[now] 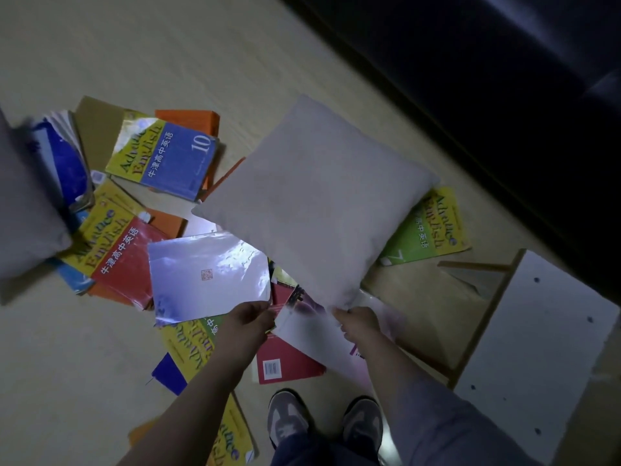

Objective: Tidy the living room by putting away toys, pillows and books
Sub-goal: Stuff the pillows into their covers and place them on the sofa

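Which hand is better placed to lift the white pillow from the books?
Right. The right hand pinches the white pillow at its near corner. The left hand is at the glossy white book, apart from the pillow.

White pillow (pixel 316 196) lifted – scattered books (pixel 168 156) beneath

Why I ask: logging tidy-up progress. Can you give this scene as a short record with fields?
right hand: grips white pillow by its near corner, over the textbooks
left hand: at corner of white-covered book; grip unclear
textbooks: scattered, overlapping on floor
second pillow: left edge, resting on textbooks
sofa: dark, upper right
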